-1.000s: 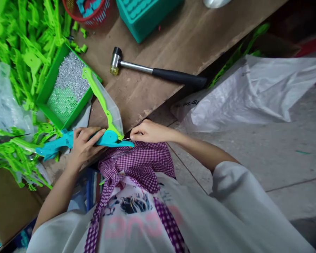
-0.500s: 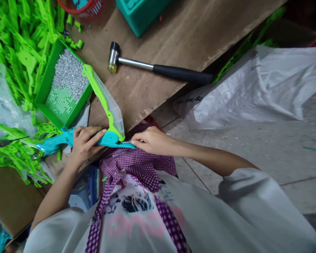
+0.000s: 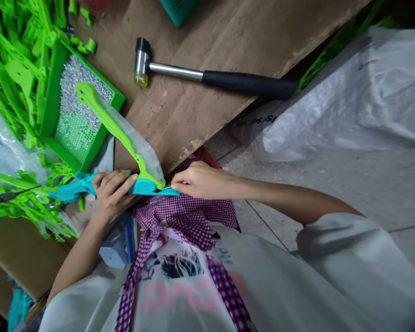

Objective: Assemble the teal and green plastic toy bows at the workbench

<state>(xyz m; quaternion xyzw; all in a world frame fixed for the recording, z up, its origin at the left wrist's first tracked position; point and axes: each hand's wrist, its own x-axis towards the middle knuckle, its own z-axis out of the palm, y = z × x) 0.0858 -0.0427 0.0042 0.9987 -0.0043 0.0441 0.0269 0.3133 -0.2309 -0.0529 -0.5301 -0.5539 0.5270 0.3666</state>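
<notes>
My left hand is closed over a blue plastic part at the table's near edge. A lime-green arm with a clear panel is joined to the blue part and slants up and left, over the green tray. In my right hand is a thin metal pin, pinched between thumb and fingers. Its far end meets the joint between the blue and green pieces; the end in my fingers is mostly hidden.
A rubber-and-plastic mallet lies on the wooden table. The green tray holds many small metal pieces. Lime-green parts are heaped at the left. A white sack stands at the right, and a cardboard box at the lower left.
The view has shifted a little. The green arm has tilted further left and down over the tray. Both hands keep their grips, with the pin still at the joint.
</notes>
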